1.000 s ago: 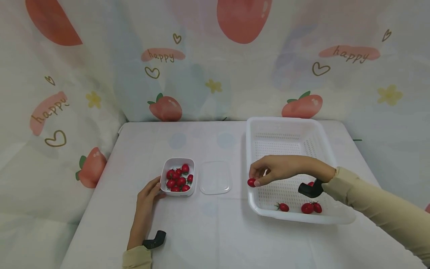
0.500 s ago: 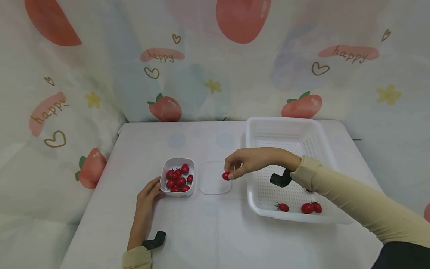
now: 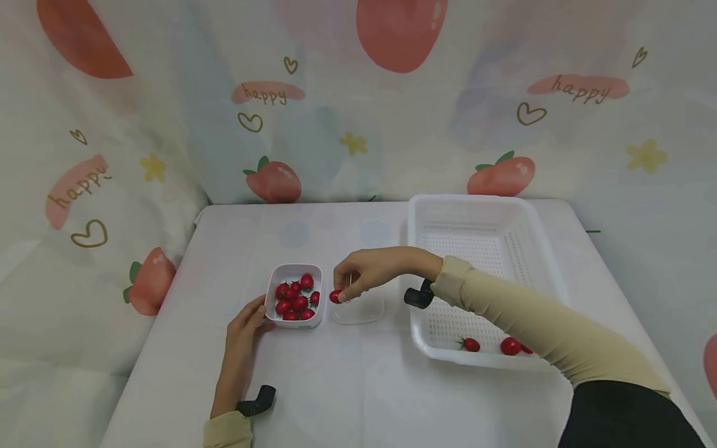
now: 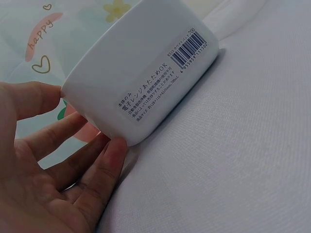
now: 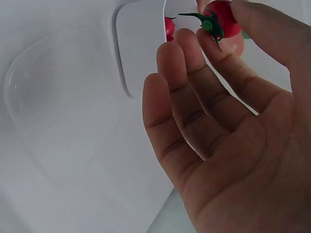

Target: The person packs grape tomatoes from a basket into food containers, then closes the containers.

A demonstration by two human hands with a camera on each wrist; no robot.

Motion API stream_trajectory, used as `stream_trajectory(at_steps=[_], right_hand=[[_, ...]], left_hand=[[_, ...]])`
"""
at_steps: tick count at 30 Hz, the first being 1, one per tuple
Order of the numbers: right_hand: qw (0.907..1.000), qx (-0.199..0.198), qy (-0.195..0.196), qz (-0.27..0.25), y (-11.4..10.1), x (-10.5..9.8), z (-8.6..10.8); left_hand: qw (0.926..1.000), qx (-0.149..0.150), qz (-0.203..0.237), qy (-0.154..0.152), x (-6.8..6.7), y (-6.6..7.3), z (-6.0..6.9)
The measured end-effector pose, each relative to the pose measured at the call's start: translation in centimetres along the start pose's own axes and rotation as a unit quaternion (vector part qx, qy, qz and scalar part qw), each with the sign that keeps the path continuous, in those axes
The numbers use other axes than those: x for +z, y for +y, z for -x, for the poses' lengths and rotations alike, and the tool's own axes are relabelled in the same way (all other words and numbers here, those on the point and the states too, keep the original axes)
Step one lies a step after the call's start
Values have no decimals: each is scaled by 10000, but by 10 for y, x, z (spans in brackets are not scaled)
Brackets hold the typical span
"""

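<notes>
My right hand (image 3: 372, 267) pinches a cherry tomato (image 3: 335, 297) between thumb and fingertip, above the left part of a clear lid (image 3: 361, 316). In the right wrist view that tomato (image 5: 224, 20) shows its green stem, while the other fingers are loosely bent. Just left of it stands a small white container (image 3: 301, 324) with several cherry tomatoes (image 3: 300, 303) inside. My left hand (image 3: 246, 323) rests against the container's left side. Seen from the left wrist, its fairly straight fingers touch the outer wall and rim of the container (image 4: 141, 68), beside a printed label.
A large white perforated basket (image 3: 442, 354) stands on the right of the white-covered table (image 3: 336, 398). Near its front edge lie a cherry tomato (image 3: 470, 344) and another tomato (image 3: 510, 346) farther right. My right sleeve (image 3: 538, 317) crosses over the basket and hides part of it.
My right hand has carried the cherry tomato leftward from the basket's left rim, across the lid, to just right of the container. The left hand has stayed at the container.
</notes>
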State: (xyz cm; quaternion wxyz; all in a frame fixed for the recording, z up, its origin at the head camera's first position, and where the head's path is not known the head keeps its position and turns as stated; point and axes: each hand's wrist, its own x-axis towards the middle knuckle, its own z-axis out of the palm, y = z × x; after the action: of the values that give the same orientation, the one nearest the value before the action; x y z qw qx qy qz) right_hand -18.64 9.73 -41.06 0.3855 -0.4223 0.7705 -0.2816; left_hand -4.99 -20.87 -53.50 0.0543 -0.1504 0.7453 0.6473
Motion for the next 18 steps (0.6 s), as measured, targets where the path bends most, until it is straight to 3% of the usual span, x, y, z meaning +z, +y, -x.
stream_trajectory(at_steps=[8, 18], right_hand=[[9998, -88, 127, 77, -6, 3, -27], [9970, -44, 629, 451, -9, 10, -49]], left_hand=[[10000, -6, 19, -12, -1, 0, -1], [9999, -9, 111, 10, -1, -2, -2]])
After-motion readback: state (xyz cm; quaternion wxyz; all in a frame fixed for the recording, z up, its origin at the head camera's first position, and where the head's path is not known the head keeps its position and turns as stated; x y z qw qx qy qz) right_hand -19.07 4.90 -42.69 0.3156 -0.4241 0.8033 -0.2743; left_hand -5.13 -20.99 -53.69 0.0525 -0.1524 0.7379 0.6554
